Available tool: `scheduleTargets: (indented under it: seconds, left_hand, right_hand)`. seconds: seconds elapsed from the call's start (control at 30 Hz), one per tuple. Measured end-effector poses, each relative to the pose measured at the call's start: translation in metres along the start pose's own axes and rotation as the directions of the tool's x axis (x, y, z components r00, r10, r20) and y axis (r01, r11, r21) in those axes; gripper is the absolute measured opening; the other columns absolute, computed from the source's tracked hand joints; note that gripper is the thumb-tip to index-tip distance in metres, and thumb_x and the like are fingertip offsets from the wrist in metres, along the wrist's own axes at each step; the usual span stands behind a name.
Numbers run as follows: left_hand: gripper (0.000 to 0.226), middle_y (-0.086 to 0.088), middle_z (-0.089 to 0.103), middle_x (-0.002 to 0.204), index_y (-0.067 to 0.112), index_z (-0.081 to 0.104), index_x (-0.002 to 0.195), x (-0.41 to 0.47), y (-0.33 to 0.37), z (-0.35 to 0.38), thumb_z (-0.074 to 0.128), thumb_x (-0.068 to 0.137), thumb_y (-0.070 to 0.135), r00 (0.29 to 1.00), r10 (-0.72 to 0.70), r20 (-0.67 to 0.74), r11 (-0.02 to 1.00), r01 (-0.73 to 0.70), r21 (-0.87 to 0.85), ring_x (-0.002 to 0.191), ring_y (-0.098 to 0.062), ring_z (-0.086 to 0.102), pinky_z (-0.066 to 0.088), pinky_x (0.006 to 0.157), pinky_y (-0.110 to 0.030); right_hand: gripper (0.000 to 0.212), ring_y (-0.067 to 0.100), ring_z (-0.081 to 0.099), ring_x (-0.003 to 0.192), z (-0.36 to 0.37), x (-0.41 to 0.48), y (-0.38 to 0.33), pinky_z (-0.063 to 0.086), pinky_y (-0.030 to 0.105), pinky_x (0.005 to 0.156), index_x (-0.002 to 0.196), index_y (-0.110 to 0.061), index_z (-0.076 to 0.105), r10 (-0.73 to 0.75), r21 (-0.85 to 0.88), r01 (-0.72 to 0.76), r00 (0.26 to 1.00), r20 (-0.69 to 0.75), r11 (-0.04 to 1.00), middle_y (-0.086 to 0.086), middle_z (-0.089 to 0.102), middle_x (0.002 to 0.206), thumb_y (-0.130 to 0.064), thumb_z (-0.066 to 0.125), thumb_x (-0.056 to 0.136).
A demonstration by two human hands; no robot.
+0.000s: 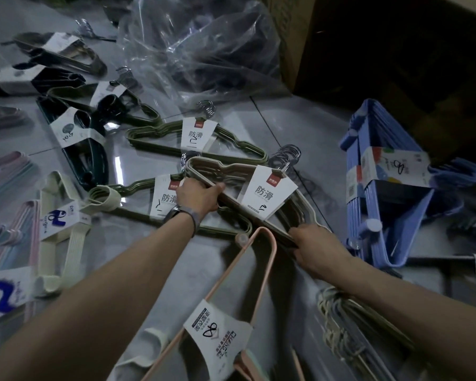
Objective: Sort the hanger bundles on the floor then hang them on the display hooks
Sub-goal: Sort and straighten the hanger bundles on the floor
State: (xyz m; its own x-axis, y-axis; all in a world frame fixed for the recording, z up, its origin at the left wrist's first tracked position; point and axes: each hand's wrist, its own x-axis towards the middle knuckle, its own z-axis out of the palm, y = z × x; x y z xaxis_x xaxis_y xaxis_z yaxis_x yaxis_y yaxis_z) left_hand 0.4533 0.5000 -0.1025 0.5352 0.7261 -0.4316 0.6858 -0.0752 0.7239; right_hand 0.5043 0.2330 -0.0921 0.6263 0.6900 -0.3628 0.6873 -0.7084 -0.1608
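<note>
Both hands on one bundle. My left hand curls round the bottom bar of the beige coated-wire hanger bundle with a white paper sleeve; my right hand grips the same bar at its other end. The bundle sits tilted between my hands, over the glossy grey tiled floor; I cannot tell if it is lifted clear.

Progress, as I judge it: sorting is partway, hanging not begun. No display hooks are in view and I see nothing hung. Like seems to lie near like:
- an olive-green wire hanger bundle just under my left hand
- a second olive-green wire bundle just beyond the grip
- a dark green plastic hanger bundle further left
- a cream ribbed plastic hanger bundle left of my left forearm
- a blue plastic hanger bundle right of my right hand
- a thin pink hanger bundle between my forearms, nearer me

Left to do: place this beige bundle, finish grouping, then carry every bundle to the hooks.
</note>
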Motion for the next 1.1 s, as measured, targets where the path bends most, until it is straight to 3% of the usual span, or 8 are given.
scheduleTargets:
  seconds: [0.1,0.33,0.47,0.57,0.67,0.83,1.0,1.1]
  left_hand:
    - [0.037,-0.014,0.076,0.076,0.002,0.076,0.079,-0.004,0.002,-0.002,0.081,0.084,0.038,1.000,-0.002,0.010,1.000,0.003,-0.022,0.055,-0.020,0.072,0.055,0.049,-0.022]
    - [0.030,-0.011,0.074,0.078,0.004,0.077,0.091,-0.015,0.004,0.010,0.074,0.092,0.034,0.998,-0.004,0.061,1.000,0.004,0.013,0.039,-0.008,0.063,0.048,0.040,-0.017]
    - [0.034,-0.014,0.076,0.093,0.004,0.076,0.099,-0.022,0.006,0.011,0.070,0.094,0.037,0.997,0.004,0.075,0.998,-0.008,0.059,0.049,-0.012,0.068,0.054,0.047,-0.020]
    - [0.035,-0.011,0.074,0.092,0.014,0.077,0.096,-0.036,0.010,0.006,0.064,0.090,0.046,0.992,0.040,0.123,0.987,-0.058,0.148,0.074,-0.024,0.074,0.064,0.070,-0.033]
    - [0.021,-0.003,0.069,0.083,0.019,0.071,0.081,-0.069,0.014,-0.008,0.059,0.085,0.036,0.983,0.085,0.164,0.936,-0.135,0.325,0.082,-0.025,0.066,0.052,0.074,-0.029]
    - [0.053,-0.012,0.072,0.115,0.020,0.070,0.122,-0.141,0.013,-0.039,0.053,0.075,0.038,0.949,0.042,0.314,0.872,-0.188,0.452,0.110,-0.033,0.066,0.055,0.094,-0.040]
    - [0.046,-0.012,0.065,0.129,0.015,0.061,0.131,-0.183,-0.017,-0.073,0.062,0.086,0.024,0.954,-0.083,0.288,0.812,-0.103,0.574,0.120,-0.033,0.061,0.053,0.097,-0.043]
    - [0.040,-0.009,0.063,0.126,0.017,0.062,0.125,-0.205,-0.045,-0.084,0.063,0.086,0.023,0.960,-0.146,0.238,0.796,-0.029,0.605,0.115,-0.033,0.061,0.054,0.092,-0.040]
  right_hand:
    - [0.017,0.032,0.066,0.098,-0.003,0.006,-0.005,0.053,0.038,0.082,0.106,-0.015,0.067,0.009,-0.008,-0.009,1.000,0.002,1.000,0.009,0.067,0.109,-0.024,0.065,0.092]
    - [0.041,0.036,0.064,0.104,-0.018,0.001,-0.005,0.052,0.041,0.088,0.111,-0.008,0.068,0.037,-0.028,-0.037,0.999,0.026,0.999,0.014,0.066,0.113,-0.042,0.048,0.097]
    - [0.050,0.037,0.065,0.104,-0.021,0.001,-0.006,0.054,0.044,0.089,0.109,-0.008,0.068,0.041,-0.026,-0.040,0.998,0.048,0.999,0.015,0.066,0.112,-0.046,0.040,0.091]
    - [0.042,0.038,0.066,0.102,-0.020,-0.001,-0.008,0.055,0.044,0.089,0.107,-0.008,0.066,0.061,-0.030,-0.060,0.998,0.034,0.998,0.017,0.067,0.111,-0.042,0.044,0.094]
    - [0.041,0.038,0.066,0.100,-0.021,-0.016,-0.013,0.055,0.045,0.089,0.106,-0.009,0.065,0.072,-0.033,-0.072,0.997,0.006,0.997,0.017,0.069,0.111,-0.043,0.044,0.094]
    - [0.033,0.030,0.060,0.113,-0.054,-0.059,-0.040,0.053,0.045,0.096,0.121,-0.014,0.062,0.050,0.040,-0.049,0.998,-0.024,0.998,0.009,0.064,0.122,-0.029,0.053,0.093]
    - [0.038,0.031,0.056,0.121,-0.070,-0.091,-0.084,0.050,0.041,0.095,0.129,-0.014,0.058,-0.054,0.037,0.051,0.993,0.104,0.998,0.010,0.061,0.131,-0.030,0.055,0.095]
    - [0.031,0.035,0.060,0.114,-0.060,-0.102,-0.110,0.052,0.043,0.089,0.121,-0.014,0.057,0.005,0.173,-0.043,0.977,0.215,0.984,0.012,0.060,0.125,-0.031,0.052,0.096]
